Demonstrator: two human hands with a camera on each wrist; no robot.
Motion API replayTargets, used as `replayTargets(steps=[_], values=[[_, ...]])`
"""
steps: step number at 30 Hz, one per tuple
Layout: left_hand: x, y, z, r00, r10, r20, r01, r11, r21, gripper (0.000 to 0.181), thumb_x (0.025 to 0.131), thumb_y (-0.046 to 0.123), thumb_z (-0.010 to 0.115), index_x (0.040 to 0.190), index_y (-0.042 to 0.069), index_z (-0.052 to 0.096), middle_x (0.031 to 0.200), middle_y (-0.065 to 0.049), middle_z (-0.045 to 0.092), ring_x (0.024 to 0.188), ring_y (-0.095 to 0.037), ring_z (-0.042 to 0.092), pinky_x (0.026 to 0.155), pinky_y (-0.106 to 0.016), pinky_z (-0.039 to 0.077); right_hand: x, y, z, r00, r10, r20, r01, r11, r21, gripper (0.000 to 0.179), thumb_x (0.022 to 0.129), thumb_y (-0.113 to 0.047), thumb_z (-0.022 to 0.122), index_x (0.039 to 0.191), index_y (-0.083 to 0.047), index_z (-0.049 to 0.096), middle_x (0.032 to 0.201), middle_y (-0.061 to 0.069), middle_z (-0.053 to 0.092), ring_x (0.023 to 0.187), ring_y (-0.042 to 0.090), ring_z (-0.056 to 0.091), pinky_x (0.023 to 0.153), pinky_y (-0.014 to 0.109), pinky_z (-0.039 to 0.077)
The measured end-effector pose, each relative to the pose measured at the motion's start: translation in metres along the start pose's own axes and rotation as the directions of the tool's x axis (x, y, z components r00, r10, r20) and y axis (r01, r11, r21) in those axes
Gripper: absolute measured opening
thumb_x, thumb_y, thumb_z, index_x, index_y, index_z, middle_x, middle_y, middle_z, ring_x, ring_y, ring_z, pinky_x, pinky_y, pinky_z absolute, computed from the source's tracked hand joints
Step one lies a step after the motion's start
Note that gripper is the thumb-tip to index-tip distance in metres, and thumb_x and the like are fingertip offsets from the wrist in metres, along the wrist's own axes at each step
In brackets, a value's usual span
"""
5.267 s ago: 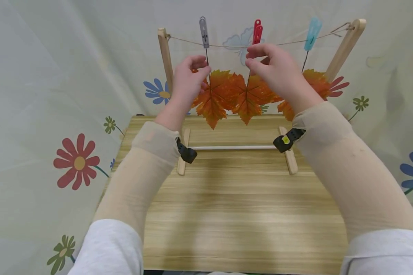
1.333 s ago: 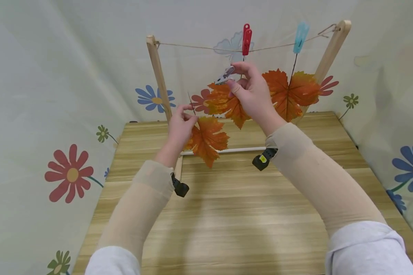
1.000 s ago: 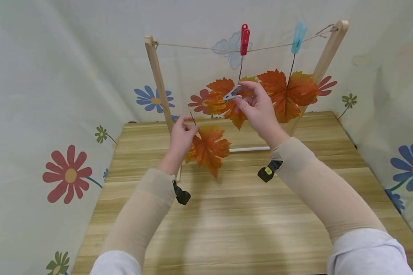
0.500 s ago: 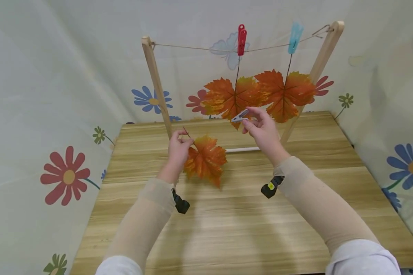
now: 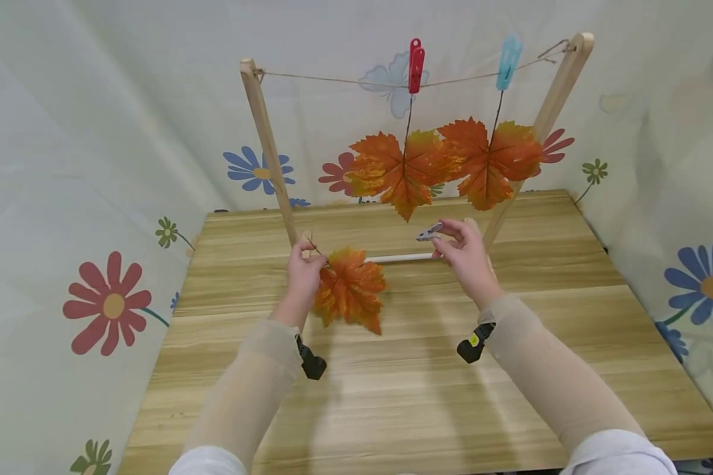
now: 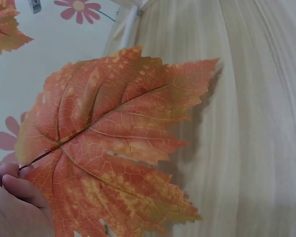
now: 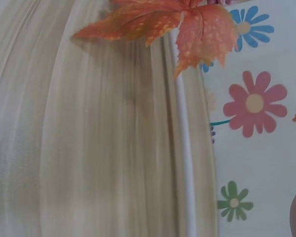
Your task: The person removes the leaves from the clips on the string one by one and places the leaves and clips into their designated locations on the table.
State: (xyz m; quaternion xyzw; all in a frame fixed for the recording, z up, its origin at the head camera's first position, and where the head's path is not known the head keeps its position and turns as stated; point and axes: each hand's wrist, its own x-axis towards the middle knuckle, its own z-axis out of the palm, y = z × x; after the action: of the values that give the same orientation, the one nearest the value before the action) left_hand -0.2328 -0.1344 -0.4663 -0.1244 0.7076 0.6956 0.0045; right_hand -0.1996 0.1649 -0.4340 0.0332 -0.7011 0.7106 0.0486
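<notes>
Okay, so we'd just brought the loose leaf point(image 5: 350, 287) and gray clip point(image 5: 429, 232) down off the line point(image 5: 333, 80), low over the tabletop point(image 5: 380, 396). Seemed like one leaf down, two still up under the red clip point(image 5: 416, 69) and blue clip point(image 5: 508, 66). Our left hand point(image 5: 303, 274) pinched the stem point(image 5: 314, 247); our right hand point(image 5: 466, 254) held the gray clip. We couldn't read any writing or brands.

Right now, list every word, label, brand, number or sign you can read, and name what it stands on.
None: no text is readable in any current view.
Yellow patch on the right-hand wrist camera: too small and blurred to tell whether it bears print.
Grey clothespin, red clothespin, light-blue clothespin: no legible marking.
Backdrop: printed flowers and a butterfly, no visible lettering.
</notes>
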Motion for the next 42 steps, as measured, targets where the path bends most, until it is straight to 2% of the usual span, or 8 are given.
replayTargets(steps=[7,12,20,25,27,30,36,42], values=[[0.001,-0.016,-0.003,0.998,-0.027,-0.055,0.025,0.999,-0.037,0.035,0.089,0.003,0.059,0.118,0.008,0.04,0.079,-0.005,0.049,0.039,-0.008,0.036,0.037,-0.019,0.033,-0.005,0.025,-0.01,0.993,0.112,-0.036,-0.112,0.993,-0.024,0.049,0.094,-0.017,0.059,0.137,-0.005,0.039,0.128,0.013,0.051,0.074,0.009,0.06,0.064,0.02,0.045],[0.002,-0.028,-0.001,0.998,-0.013,-0.066,0.012,1.0,-0.013,0.034,0.088,0.0,0.058,0.117,0.007,0.041,0.08,-0.005,0.049,0.042,-0.008,0.039,0.039,-0.019,0.035,-0.011,0.043,-0.018,0.983,0.177,-0.043,-0.179,0.983,-0.038,0.048,0.095,-0.016,0.056,0.137,-0.005,0.036,0.13,0.014,0.05,0.074,0.008,0.06,0.061,0.021,0.041],[-0.003,-0.047,0.004,0.995,-0.038,-0.089,0.036,0.999,-0.033,0.033,0.087,-0.002,0.059,0.115,0.006,0.043,0.066,-0.001,0.044,0.039,-0.007,0.039,0.036,-0.018,0.034,-0.023,0.074,-0.029,0.965,0.257,-0.053,-0.259,0.964,-0.051,0.05,0.096,-0.013,0.053,0.139,-0.001,0.031,0.135,0.018,0.046,0.072,0.005,0.059,0.065,0.025,0.041],[-0.003,-0.057,0.003,0.992,-0.066,-0.111,0.063,0.997,-0.034,0.035,0.088,0.001,0.059,0.118,0.006,0.042,0.066,-0.002,0.044,0.037,-0.006,0.038,0.035,-0.018,0.035,-0.027,0.093,-0.033,0.953,0.296,-0.066,-0.3,0.952,-0.054,0.049,0.095,-0.011,0.054,0.137,0.001,0.033,0.135,0.02,0.046,0.079,0.016,0.063,0.07,0.029,0.041],[-0.002,-0.06,0.003,0.99,-0.082,-0.115,0.081,0.997,-0.016,0.037,0.088,0.002,0.059,0.121,0.008,0.042,0.069,-0.003,0.046,0.037,-0.006,0.039,0.035,-0.018,0.035,-0.029,0.097,-0.034,0.95,0.304,-0.068,-0.308,0.949,-0.062,0.049,0.095,-0.01,0.055,0.137,0.002,0.033,0.135,0.02,0.046,0.084,0.024,0.063,0.071,0.029,0.042],[-0.001,-0.063,0.001,0.989,-0.107,-0.107,0.106,0.994,-0.009,0.041,0.089,0.004,0.059,0.125,0.011,0.042,0.073,-0.004,0.049,0.037,-0.006,0.04,0.035,-0.019,0.036,-0.032,0.102,-0.035,0.946,0.316,-0.073,-0.322,0.943,-0.082,0.049,0.095,-0.01,0.055,0.138,0.001,0.034,0.133,0.018,0.048,0.086,0.027,0.063,0.068,0.026,0.043],[-0.002,-0.067,-0.005,0.986,-0.149,-0.076,0.145,0.987,-0.063,0.048,0.09,0.004,0.057,0.133,0.013,0.038,0.079,-0.005,0.051,0.037,-0.006,0.042,0.036,-0.019,0.038,-0.036,0.115,-0.036,0.947,0.308,-0.087,-0.315,0.944,-0.096,0.05,0.093,-0.005,0.057,0.137,0.003,0.035,0.131,0.022,0.049,0.077,0.022,0.063,0.058,0.021,0.045],[-0.004,-0.07,-0.005,0.982,-0.168,-0.08,0.159,0.981,-0.11,0.051,0.091,0.003,0.056,0.137,0.013,0.036,0.083,-0.008,0.052,0.036,-0.007,0.044,0.036,-0.019,0.04,-0.038,0.126,-0.037,0.959,0.268,-0.086,-0.278,0.951,-0.132,0.048,0.091,0.002,0.056,0.135,0.008,0.037,0.125,0.03,0.05,0.071,0.017,0.062,0.064,0.025,0.053]])
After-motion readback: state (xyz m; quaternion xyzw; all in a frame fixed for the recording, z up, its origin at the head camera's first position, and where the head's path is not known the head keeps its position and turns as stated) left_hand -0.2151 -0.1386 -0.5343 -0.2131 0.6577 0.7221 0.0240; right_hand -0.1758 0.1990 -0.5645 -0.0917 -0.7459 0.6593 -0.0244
